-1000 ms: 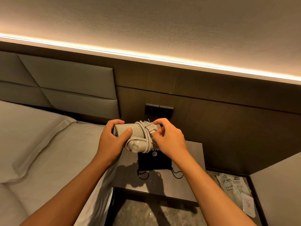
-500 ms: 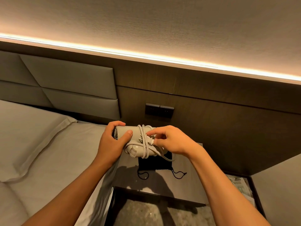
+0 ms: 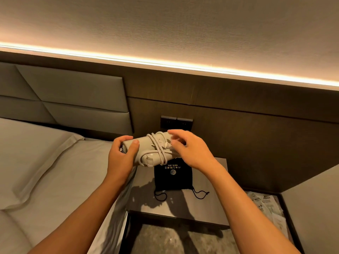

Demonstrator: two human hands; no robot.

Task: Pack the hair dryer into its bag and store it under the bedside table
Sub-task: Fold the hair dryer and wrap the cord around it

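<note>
A pale grey folded hair dryer (image 3: 146, 151) with its cord wound around the middle is held in the air above the bedside table (image 3: 207, 204). My left hand (image 3: 122, 156) grips its left end. At the right end my right hand (image 3: 190, 149) has its fingers spread and blurred, touching the cord near the plug; whether it grips anything is unclear. The black drawstring bag (image 3: 173, 178) lies flat on the table below, strings trailing toward me.
The bed with white sheets (image 3: 55, 171) and a pillow lies on the left. Wall switches (image 3: 177, 122) sit behind the dryer. Papers (image 3: 266, 204) lie in a recess to the right. Below the tabletop there is a dark open space over grey carpet (image 3: 165, 239).
My right hand has shifted from pinching the plug at the dryer's middle to its right end, fingers spreading. The dryer has tilted slightly and risen; the loose cord loop is gone.
</note>
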